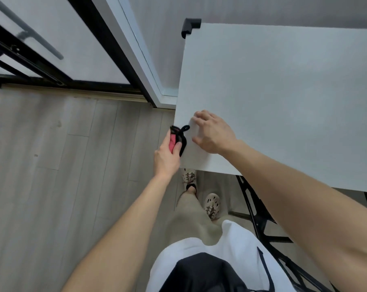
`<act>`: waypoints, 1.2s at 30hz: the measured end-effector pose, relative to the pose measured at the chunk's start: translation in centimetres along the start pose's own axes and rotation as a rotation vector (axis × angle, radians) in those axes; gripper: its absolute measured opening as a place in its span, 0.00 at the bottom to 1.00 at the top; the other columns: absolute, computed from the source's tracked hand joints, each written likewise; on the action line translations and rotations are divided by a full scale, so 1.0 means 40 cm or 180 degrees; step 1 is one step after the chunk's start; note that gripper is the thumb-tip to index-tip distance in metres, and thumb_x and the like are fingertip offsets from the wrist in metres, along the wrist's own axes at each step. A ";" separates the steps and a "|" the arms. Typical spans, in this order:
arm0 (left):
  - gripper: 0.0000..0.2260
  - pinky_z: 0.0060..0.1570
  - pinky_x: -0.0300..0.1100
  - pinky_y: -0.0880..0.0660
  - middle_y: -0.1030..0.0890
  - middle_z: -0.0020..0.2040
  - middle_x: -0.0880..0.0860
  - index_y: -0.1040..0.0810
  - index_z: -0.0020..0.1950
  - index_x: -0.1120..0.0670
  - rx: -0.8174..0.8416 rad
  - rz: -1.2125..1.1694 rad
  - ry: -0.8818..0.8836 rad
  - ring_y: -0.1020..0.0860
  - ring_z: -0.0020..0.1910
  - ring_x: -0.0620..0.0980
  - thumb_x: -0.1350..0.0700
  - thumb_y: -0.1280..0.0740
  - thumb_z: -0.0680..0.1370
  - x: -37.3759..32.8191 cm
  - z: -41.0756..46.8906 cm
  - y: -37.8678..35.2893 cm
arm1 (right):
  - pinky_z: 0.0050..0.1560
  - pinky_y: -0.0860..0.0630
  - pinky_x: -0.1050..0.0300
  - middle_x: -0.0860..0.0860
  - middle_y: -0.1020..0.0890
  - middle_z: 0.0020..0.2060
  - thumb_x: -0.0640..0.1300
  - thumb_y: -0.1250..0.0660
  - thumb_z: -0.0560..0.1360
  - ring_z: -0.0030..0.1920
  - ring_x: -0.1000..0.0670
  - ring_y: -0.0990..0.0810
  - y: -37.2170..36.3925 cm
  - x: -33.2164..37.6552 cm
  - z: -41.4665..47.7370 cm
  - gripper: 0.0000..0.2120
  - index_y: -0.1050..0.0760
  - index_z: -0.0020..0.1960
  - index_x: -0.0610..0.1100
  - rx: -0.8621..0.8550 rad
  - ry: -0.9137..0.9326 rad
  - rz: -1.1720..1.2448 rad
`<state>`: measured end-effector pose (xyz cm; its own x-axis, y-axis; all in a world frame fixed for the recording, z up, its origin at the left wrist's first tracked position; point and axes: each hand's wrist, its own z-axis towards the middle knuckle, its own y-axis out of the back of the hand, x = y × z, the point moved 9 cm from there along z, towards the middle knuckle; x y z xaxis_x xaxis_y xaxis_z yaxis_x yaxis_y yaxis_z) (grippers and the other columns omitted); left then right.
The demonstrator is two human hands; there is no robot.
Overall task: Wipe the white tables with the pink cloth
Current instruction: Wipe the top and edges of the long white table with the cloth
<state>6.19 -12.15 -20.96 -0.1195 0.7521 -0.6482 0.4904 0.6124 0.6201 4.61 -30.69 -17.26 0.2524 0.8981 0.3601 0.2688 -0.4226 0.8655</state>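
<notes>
**Q:** What is being held, and by which hand?

**A:** The left hand [165, 157] is closed around a bunched pink cloth [173, 143], with the thumb lying over it. It presses the cloth against the left edge of the white table [283, 102], close to the table's near corner.

**Q:** How does the cloth lie against the table?

**A:** Its long axis runs along that left edge, from near to far. A black strip [183, 133] curls from the cloth's far end up onto the table top. I cannot tell whether this is trim on the cloth or a corner guard like the black corner guard [190, 26] on the table's far left corner.

**Q:** And the other hand?

**A:** The right hand [213, 133] rests on the table top just inside the same edge. Its fingers are bent with the tips down, and it holds nothing. It is near the cloth but apart from it.

**Q:** What does the coming move turn on?

**A:** Probably direction. The broad table top lies to the right of the grip and further away, so the cloth would have to rise over the edge and sweep right. The left hand is the nearer one and already has the cloth. The right hand sits in that path.
</notes>
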 end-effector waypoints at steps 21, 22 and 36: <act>0.18 0.53 0.51 0.28 0.19 0.60 0.61 0.32 0.77 0.55 0.0124 0.0699 -0.0284 0.21 0.60 0.64 0.49 0.40 0.88 -0.484 0.679 -0.003 | 0.74 0.30 0.49 0.48 0.22 0.72 0.48 0.40 0.87 0.75 0.45 0.29 0.290 -0.211 0.299 0.19 0.22 0.74 0.43 -0.0623 -0.0931 0.0824; 0.17 0.52 0.50 0.28 0.19 0.59 0.61 0.31 0.74 0.56 0.0080 0.0857 -0.0390 0.20 0.59 0.65 0.50 0.39 0.88 -0.497 0.682 0.009 | 0.74 0.30 0.48 0.48 0.21 0.72 0.48 0.39 0.87 0.75 0.44 0.28 0.302 -0.218 0.314 0.18 0.22 0.73 0.42 -0.0686 -0.0965 0.0840; 0.31 0.56 0.55 0.22 0.21 0.70 0.50 0.24 0.78 0.48 0.0334 0.1960 -0.2750 0.21 0.62 0.57 0.49 0.21 0.76 -0.766 0.522 -0.056 | 0.74 0.31 0.56 0.46 0.18 0.67 0.41 0.35 0.84 0.72 0.47 0.26 0.414 -0.411 0.221 0.14 0.17 0.65 0.39 -0.2052 -0.1656 0.1143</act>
<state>26.78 -41.64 -11.71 0.8070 0.4718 -0.3553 0.3345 0.1306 0.9333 13.12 -53.52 -11.94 0.6514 0.4905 0.5788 -0.4409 -0.3762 0.8149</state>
